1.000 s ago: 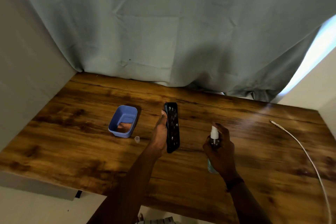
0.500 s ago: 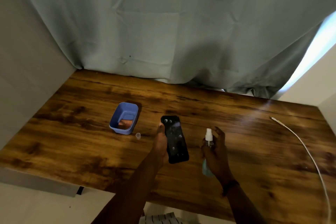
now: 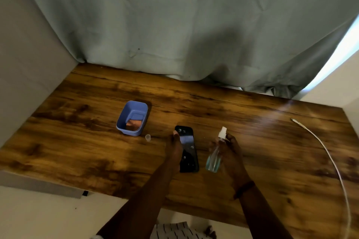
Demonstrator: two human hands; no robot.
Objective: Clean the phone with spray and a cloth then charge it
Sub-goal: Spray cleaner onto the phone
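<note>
Scene: a person stands over a wooden counter (image 3: 77,141), phone in one hand, spray bottle in the other.
Phone (image 3: 187,149): dark slab held face up just above the counter, long axis running away from the person, top end toward the curtain; droplets bead on the glass.
Left hand (image 3: 174,153): fingers wrapped along the phone's left edge, thumb tip pressed on the upper corner.
Bottle (image 3: 214,153): clear, a little blue liquid at the base, white nozzle up and tilted slightly back, just right of the phone and not touching it.
Right hand (image 3: 231,153): fingers curled round the bottle from its right side; whether a finger sits on the pump cannot be told.
Cloth (image 3: 133,124): orange, folded inside the blue tub (image 3: 124,116), well left of the phone and beyond the left hand.
Cap (image 3: 148,137): small clear piece on the counter between tub and phone.
Cable (image 3: 328,155): white, curving down the far right side, plug end pointing inward, well apart from the phone.
Key relation: the cloth lies left of both hands, and the left is nearer but occupied by the phone; the right must probably set the bottle down and cross over, or the phone must go down first.
Stage: spraying looks done or nearly so; wiping and charging remain.
</note>
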